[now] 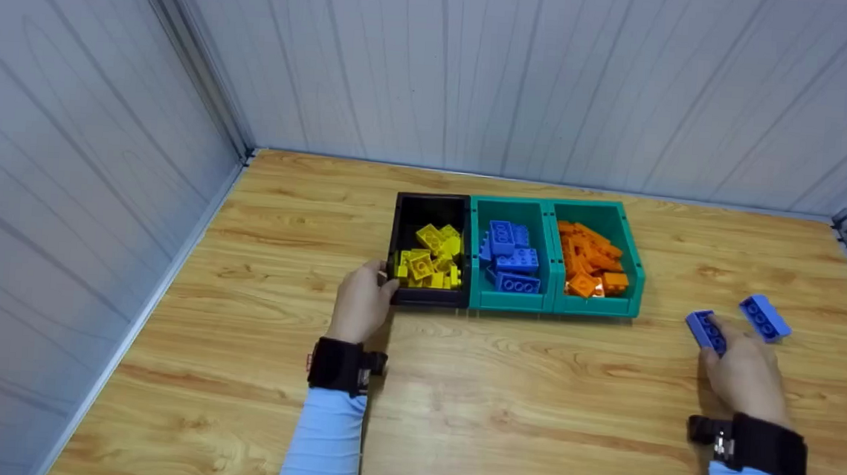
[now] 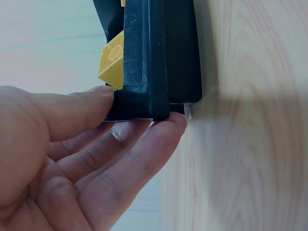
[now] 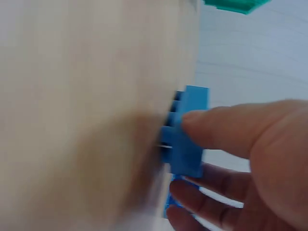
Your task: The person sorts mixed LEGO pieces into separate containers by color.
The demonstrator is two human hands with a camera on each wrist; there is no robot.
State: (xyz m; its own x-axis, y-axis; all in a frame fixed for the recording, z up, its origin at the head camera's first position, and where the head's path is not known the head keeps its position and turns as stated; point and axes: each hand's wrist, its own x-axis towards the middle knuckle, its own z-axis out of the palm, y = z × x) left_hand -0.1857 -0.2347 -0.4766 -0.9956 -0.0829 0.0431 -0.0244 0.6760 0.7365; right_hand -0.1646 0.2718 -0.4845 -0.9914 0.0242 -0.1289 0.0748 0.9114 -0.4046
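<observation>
My left hand (image 1: 361, 304) pinches the front left corner of a black bin (image 1: 430, 297). In the left wrist view the thumb lies over the rim, beside a yellow brick (image 2: 112, 65), with fingers against the bin's outside. Yellow toy building bricks (image 1: 421, 267) fill that bin's front. At the right, my right hand (image 1: 749, 372) holds a blue toy building brick (image 1: 702, 328) between thumb and fingers, at or just above the table; the right wrist view shows the thumb on the brick's (image 3: 195, 101) side. A second blue brick (image 1: 764, 319) lies just beyond the fingers.
Joined to the black bin's right are two green bins, one (image 1: 508, 301) with blue bricks (image 1: 517, 259), the other (image 1: 597, 306) with orange bricks (image 1: 590, 253). All stand on a wood-grain table (image 1: 516, 408). Pale panels (image 1: 480, 70) wall the table at the back and sides.
</observation>
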